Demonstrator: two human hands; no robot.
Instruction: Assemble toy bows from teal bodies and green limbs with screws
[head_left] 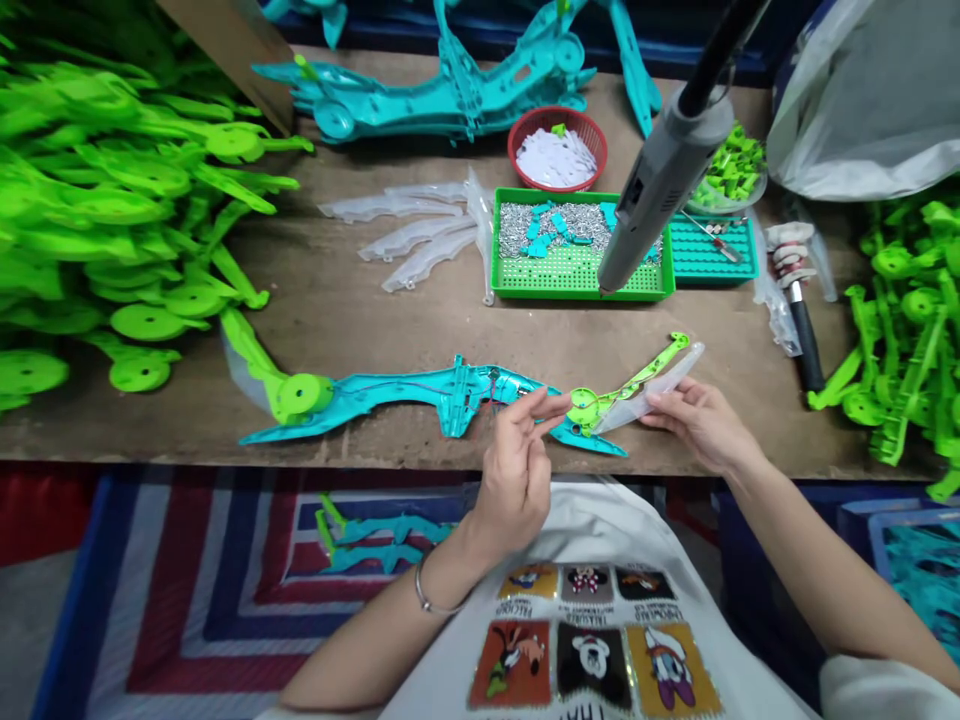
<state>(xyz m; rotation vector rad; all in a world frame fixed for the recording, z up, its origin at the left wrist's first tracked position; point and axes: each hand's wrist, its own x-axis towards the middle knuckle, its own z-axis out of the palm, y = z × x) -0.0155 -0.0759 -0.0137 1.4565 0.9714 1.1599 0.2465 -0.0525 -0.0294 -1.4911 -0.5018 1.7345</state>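
The person sat at a wooden workbench [360,290] with a long teal toy bow [420,395] lying flat along its near edge. A green limb [296,392] was fitted on the bow's left end, and another green limb [626,385] angled up and away at its right end.

The left hand [517,470] was drawn together, its fingertips [544,405] pinching at the joint where the right green limb's round hub met the teal body. The right hand [697,420] held a clear plastic blade piece [652,392] between thumb and fingers, laid just beside the green limb and touching it.

Above the bow hung a gray power screwdriver [660,180], its tip over a green tray [577,272] of screws and small teal bits. Behind that stood a red basket [557,150] of white discs, and to the right a teal tray [712,250] with a small screwdriver on it. More clear blade pieces [416,235] lay left of the green tray. Heaps of green limbs [112,200] were piled at the left, more green parts [907,320] at the right, and teal bow bodies [450,95] lay along the back. A black-handled tool [802,320] rested near the right pile.
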